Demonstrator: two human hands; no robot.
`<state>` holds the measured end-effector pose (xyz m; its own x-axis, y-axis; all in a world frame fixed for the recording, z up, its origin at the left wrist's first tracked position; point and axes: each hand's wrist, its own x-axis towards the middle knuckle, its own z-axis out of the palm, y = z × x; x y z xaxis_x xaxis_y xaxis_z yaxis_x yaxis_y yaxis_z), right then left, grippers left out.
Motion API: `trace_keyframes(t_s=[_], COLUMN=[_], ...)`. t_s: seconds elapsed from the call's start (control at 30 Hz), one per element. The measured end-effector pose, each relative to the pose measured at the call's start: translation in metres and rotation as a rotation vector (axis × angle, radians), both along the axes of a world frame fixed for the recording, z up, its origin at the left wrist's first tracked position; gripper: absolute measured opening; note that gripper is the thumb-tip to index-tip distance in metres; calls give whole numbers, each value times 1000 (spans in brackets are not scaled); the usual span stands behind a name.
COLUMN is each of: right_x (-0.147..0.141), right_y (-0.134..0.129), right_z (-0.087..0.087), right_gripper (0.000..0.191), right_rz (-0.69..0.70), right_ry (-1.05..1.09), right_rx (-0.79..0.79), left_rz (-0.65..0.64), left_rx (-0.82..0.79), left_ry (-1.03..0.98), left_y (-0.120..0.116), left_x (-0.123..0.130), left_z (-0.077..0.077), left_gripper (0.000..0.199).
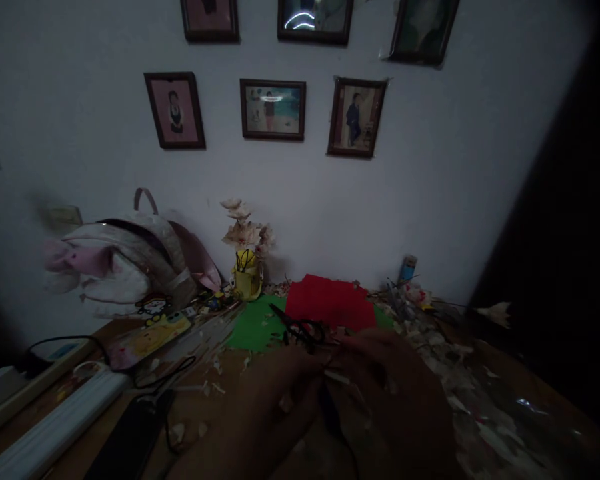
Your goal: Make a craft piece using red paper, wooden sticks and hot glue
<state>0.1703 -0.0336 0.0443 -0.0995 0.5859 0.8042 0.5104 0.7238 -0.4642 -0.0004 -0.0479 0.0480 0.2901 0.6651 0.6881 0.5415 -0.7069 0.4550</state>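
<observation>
Both of my hands are close together over the table, low in the dim view. My left hand [285, 390] has its fingers bent inward, and what they hold is too dark to make out. My right hand [395, 387] is curled opposite it, its fingertips close to a small pale strip [337, 377] between the hands. A dark tool with a cord [330, 410] lies between and below them. Just beyond my fingers are black scissors [300, 327], resting across green paper [255, 323] and red paper [330, 302].
A pale bag [130, 260] and a yellow pot [247, 283] with paper flowers stand against the wall. Pale scraps [445, 360] cover the right side. At left are a black phone-like slab [130, 433], a white box [60, 427] and cables.
</observation>
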Motion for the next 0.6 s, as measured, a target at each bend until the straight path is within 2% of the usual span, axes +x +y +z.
trace_keyframes(t_s=[0.23,0.33,0.5,0.6], right_x=[-1,-2,-4,-4], right_y=[4,6,7,8], right_z=[1,0,-1,2], right_gripper=[7,7,15,15], right_rz=[6,105,329,401], right_ry=[43,137,339,416], right_rx=[15,-116,-446,-460], left_rz=[-19,-46,-142,-238], left_rx=[-305,-406,-528,-616], left_ry=[-141,-187,-255,-290], left_y=[4,7,7,7], left_x=[0,-1,-2,-3], left_z=[2,3,8,9], left_gripper=[14,11,8,7])
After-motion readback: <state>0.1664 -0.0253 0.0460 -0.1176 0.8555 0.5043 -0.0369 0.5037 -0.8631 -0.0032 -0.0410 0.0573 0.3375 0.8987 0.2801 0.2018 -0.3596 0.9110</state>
